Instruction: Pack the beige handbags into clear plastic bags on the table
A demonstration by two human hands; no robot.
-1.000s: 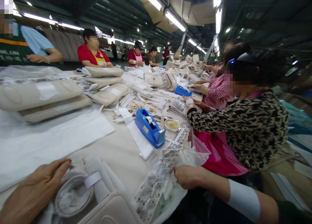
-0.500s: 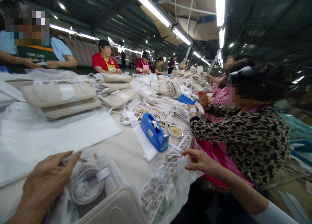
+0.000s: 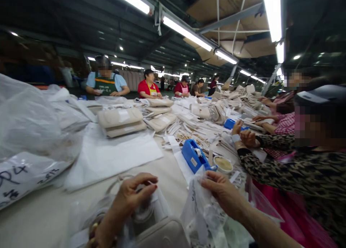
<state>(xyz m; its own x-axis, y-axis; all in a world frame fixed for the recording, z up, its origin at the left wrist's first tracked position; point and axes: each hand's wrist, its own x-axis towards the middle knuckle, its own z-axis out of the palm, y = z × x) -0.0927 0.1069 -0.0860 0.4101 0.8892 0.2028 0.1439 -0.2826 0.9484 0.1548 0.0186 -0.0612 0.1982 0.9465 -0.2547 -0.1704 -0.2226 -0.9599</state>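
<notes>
My right hand (image 3: pixel 221 188) pinches the top edge of a clear printed plastic bag (image 3: pixel 198 201), lifted at the table's front edge. Just behind that hand is a blue tape dispenser (image 3: pixel 194 157). My left hand (image 3: pixel 132 195) is curved with thumb and fingers apart, above a rolled strap in clear wrapping (image 3: pixel 144 210). In front of it lies a beige bag (image 3: pixel 164 235), cut off by the lower edge of the view. No object shows between the left fingers.
Stacked beige bags (image 3: pixel 120 120) rest behind white sheets (image 3: pixel 113 158). A large filled plastic bag (image 3: pixel 29 132) is at left. A round tin (image 3: pixel 223 164) sits beside the dispenser. At right, a co-worker's patterned sleeve (image 3: pixel 281 165) reaches over the table; other people line the far side.
The view has swung left, bringing in the large plastic bag. My right hand, earlier loosely open above the plastic, now grips and raises a clear bag. The co-worker's hands have come closer together.
</notes>
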